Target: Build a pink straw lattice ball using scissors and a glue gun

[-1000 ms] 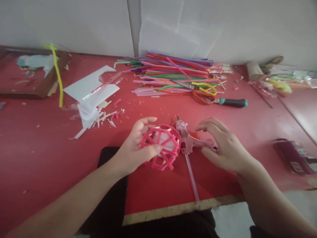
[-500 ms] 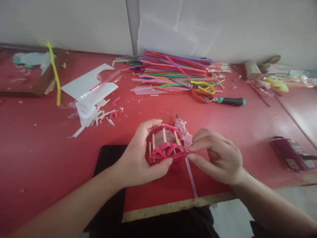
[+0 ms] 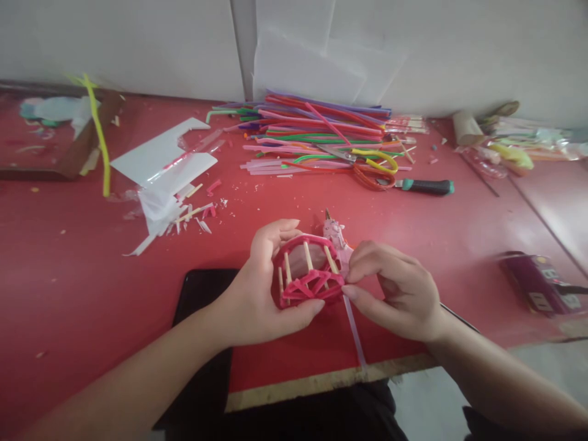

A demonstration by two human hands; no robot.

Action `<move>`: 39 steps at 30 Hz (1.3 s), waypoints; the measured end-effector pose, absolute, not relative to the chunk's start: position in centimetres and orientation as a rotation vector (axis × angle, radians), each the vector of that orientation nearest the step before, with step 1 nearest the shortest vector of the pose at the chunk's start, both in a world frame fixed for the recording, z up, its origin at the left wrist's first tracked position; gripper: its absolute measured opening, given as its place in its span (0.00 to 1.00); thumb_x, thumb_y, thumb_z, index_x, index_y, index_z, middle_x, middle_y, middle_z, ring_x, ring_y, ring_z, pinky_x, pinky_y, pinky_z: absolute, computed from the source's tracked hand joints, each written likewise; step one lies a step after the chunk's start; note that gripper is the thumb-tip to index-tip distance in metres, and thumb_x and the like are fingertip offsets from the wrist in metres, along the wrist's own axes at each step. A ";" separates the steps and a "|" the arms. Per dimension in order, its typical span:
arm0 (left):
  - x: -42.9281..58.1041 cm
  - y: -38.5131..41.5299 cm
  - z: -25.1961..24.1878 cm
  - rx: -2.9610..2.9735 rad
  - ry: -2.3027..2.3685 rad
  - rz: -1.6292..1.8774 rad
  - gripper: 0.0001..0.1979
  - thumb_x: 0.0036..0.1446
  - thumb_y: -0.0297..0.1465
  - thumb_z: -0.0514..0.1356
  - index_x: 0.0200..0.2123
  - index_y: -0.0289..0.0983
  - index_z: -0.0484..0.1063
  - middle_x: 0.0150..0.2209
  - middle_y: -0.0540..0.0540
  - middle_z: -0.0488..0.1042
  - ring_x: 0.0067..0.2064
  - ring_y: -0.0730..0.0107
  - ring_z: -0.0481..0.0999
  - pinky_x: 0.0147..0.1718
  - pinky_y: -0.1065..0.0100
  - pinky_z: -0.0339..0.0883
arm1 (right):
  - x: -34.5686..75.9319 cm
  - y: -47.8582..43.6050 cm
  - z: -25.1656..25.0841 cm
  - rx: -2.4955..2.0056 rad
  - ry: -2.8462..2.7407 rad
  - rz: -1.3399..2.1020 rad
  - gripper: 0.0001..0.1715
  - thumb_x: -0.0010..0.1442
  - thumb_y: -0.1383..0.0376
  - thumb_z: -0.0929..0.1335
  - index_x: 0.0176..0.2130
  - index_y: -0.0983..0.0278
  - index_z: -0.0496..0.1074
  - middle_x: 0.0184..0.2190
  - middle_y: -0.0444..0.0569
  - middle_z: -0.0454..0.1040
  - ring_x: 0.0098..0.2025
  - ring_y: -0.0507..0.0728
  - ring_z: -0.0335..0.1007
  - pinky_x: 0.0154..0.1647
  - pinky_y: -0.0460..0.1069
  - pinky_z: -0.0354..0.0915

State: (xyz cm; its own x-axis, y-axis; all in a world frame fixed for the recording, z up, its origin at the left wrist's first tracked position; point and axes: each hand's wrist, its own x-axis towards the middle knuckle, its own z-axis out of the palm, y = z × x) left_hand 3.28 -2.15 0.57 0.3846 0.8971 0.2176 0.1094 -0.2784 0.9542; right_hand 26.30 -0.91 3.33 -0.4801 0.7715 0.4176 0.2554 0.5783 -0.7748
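My left hand (image 3: pixel 261 300) is wrapped round a small drum-shaped craft frame (image 3: pixel 312 285) of pink fuzzy strips, joined by short pale wooden sticks. Its thumb presses along the lower front edge. At the frame's right edge my right hand (image 3: pixel 395 288) is closed in a pinch, thumb and index finger meeting on the pink rim. Just behind lies a pale pink glue gun (image 3: pixel 334 233), its nozzle pointing away and its rear covered by my right hand. A thin lilac strip (image 3: pixel 354 334) runs below the frame towards the table edge.
Coloured pipe cleaners (image 3: pixel 312 131) are heaped at the back, with scissors (image 3: pixel 374 160) and a black-green handled cutter (image 3: pixel 427 187) beside them. Paper scraps (image 3: pixel 160 208) lie left. A black flat tablet-like thing (image 3: pixel 202 367) is under my left forearm; a purple box (image 3: pixel 542 282) stands right.
The craft frame has tilted slightly in my left hand, showing more of its sticks. My right hand has moved a little left, its fingertips closer against the rim.
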 end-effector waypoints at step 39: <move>2.6 1.1 2.7 0.368 0.998 1.198 0.23 0.47 0.25 0.69 0.46 0.42 0.68 0.35 0.52 0.76 0.32 0.69 0.79 0.28 0.69 0.78 | 32.7 2.1 2.0 -1.645 -2.612 0.388 0.31 0.54 0.75 0.63 0.56 0.59 0.69 0.49 0.55 0.71 0.51 0.64 0.71 0.55 0.62 0.66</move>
State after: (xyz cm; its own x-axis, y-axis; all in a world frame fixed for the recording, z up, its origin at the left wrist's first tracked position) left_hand 2.61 1.13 2.67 0.0234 0.8950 -0.4454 -0.6002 0.3689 0.7097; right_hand 32.66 2.11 1.97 -0.4405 0.8914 -0.1061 0.8838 0.4099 -0.2256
